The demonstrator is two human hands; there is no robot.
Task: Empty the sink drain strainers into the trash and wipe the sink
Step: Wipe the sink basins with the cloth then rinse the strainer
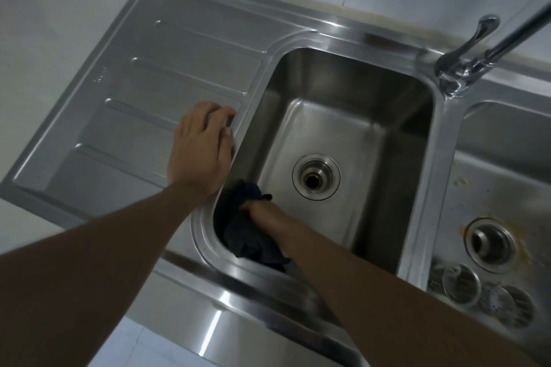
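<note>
At far left, the ribbed drainboard (125,92) of the stainless sink unit slopes toward the basins, set into a pale surface (44,39). The left hand (199,146) rests palm-down on the drainboard's right edge, fingers curled loosely, tips touching the raised lip beside the left basin (343,134); its grip holds nothing.

Next over, the left basin looks clean & bare of debris. Its drain opening (316,176) sits near the basin's centre w/ no strainer in it, dark hole showing. In the basin's near-left corner the right hand (268,217) is closed tight around a dark blue cloth (247,238), bunched up & pressed against the basin wall and rim curve; part of the cloth spills below the hand toward the near edge.

Behind the divider btwn basins stands the chrome faucet (465,68), its spout running up & right out of frame, lever handle angled back-left.

At right, the right basin (501,188) is only partly in view; its floor shows yellowish-brown stains around the drain (490,243). Two round metal strainers lie on that basin's floor near the front: one strainer (460,283) just beside the drain, the second strainer (511,305) touching or nearly touching it to the right; blur makes it hard to tell.
</note>
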